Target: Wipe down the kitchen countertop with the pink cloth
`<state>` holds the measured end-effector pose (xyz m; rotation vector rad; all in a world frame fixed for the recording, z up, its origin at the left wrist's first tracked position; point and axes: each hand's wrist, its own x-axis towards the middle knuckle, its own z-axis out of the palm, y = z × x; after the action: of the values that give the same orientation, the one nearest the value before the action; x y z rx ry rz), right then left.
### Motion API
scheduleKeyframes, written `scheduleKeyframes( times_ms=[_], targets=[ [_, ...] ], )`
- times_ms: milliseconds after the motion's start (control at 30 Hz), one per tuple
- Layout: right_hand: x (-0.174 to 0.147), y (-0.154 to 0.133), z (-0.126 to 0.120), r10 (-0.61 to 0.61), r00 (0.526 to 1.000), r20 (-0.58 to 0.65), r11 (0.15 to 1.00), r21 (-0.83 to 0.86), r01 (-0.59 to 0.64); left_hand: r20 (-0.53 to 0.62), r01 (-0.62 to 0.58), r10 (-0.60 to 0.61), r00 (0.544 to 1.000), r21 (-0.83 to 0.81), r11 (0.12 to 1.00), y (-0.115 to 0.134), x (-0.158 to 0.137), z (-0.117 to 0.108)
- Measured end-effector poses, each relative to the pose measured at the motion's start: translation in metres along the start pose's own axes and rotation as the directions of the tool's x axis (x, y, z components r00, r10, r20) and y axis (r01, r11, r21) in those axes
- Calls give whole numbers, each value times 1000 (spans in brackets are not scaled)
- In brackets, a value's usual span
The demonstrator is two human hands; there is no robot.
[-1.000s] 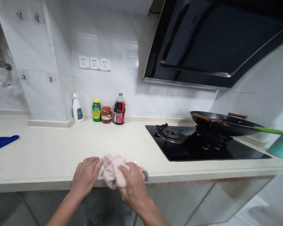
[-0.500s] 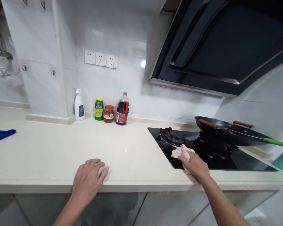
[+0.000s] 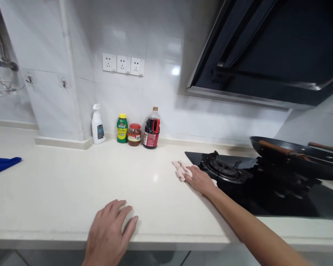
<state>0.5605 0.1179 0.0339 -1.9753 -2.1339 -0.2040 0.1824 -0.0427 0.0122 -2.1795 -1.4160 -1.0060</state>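
Observation:
My right hand (image 3: 199,180) presses a pale pink cloth (image 3: 180,170) down at the left edge of the black gas stove (image 3: 266,205), where the glass meets the white countertop (image 3: 58,195). Part of the cloth is hidden under my palm, and a corner spreads onto the counter. Its fingers are bent over the fabric. Near the counter's front edge, my left hand (image 3: 111,229) is open, fingers apart and slightly curled, with nothing in it.
Along the wall stand a white spray bottle (image 3: 98,125), a green bottle (image 3: 122,129), a red-lidded jar (image 3: 134,136) and a dark sauce bottle (image 3: 152,131). A wok (image 3: 299,155) sits on the right burner. The range hood (image 3: 266,55) hangs above. A blue cloth (image 3: 2,165) lies far left.
My right hand has moved left with the pink cloth, from the stove's front part to its left edge and the counter. The view has shifted slightly; my left hand stays open.

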Motion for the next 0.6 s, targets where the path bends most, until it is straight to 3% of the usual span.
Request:
scheduleKeyframes(
  times_ms=[167, 333, 467, 600],
  targets=[
    [69, -9, 15, 104, 995, -7, 994, 22, -104, -57, -37, 38, 998, 20, 999, -2, -1, 7],
    [116, -43, 22, 92, 996, 22, 993, 71, -93, -52, -49, 52, 997, 50, 998, -6, -1, 17],
    [135, -110, 20, -60, 997, 49, 990, 130, 53, -54, -67, 70, 996, 47, 997, -10, -3, 20],
    [114, -203, 12, -328, 943, 61, 930, 195, 311, -48, -52, 53, 997, 22, 998, -8, -4, 17]
  ],
)
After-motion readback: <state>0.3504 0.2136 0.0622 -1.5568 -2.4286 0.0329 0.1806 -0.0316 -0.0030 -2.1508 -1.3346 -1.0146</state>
